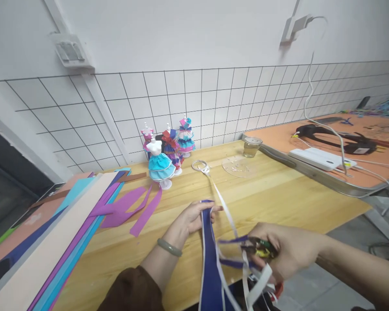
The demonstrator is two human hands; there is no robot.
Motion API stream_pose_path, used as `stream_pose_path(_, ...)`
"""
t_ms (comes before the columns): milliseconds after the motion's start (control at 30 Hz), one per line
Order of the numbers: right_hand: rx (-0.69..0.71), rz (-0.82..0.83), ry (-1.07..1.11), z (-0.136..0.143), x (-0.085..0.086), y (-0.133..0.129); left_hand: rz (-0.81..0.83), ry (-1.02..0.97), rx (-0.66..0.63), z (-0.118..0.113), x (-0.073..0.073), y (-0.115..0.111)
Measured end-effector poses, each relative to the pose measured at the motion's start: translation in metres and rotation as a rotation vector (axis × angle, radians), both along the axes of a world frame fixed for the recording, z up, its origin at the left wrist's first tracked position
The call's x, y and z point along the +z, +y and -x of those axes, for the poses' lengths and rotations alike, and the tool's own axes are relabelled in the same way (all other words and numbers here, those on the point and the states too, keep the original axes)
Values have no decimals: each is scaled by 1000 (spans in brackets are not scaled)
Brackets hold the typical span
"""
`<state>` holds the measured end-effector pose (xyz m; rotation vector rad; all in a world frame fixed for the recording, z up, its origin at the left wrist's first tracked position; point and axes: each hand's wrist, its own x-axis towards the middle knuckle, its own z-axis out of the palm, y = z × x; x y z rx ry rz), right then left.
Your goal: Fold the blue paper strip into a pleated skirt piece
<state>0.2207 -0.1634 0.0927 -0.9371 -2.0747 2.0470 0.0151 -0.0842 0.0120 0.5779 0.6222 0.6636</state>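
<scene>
My left hand point(194, 217), with a jade-coloured bangle at the wrist, pinches the upper end of a dark blue fabric strip point(210, 263) with white edging. The strip runs down past the table's near edge. To its right, my right hand point(282, 248) is closed around a small dark hand tool point(262, 248) with green and yellow parts; motion blur hides its exact kind. Thin blue strips and white ribbon ends point(259, 285) dangle beside that hand. A white ribbon point(225, 205) stretches from a ring-shaped coil point(199, 165) on the table toward my right hand.
Small dress forms in ruffled skirts point(162, 167) stand near the wall. Coloured fabric strips point(68, 233) and purple pieces point(126, 205) lie left. A cup of liquid point(252, 147) and a clear disc with small bits point(236, 166) sit behind. An orange-topped table point(327, 172) holds a white power strip point(320, 159).
</scene>
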Motion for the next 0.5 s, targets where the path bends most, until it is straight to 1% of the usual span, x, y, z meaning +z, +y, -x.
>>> stream_pose_path(67,118,55,-74,-1,-10,2,20,-69,-24,-10,2,4)
stream_pose_path(133,241,108,-145,-5,-18,12,12,-112,18,-14,3,7)
stream_pose_path(167,283,133,-158,-8,-21,19,0,-119,41,-13,4,7)
stream_pose_path(200,288,113,-154,-12,-24,28,-18,-113,61,-11,4,7)
stream_pose_path(267,177,22,-103,-19,-29,50,-74,-68,72,-5,6,6)
stream_pose_path(333,-23,-3,-37,-27,-35,76,-165,16,59,3,9,4)
stream_pose_path(433,-353,32,19,-34,-48,119,-356,202,45,10,15,-3)
stream_pose_path(500,-537,105,21,-32,-57,145,-509,347,42,10,19,-10)
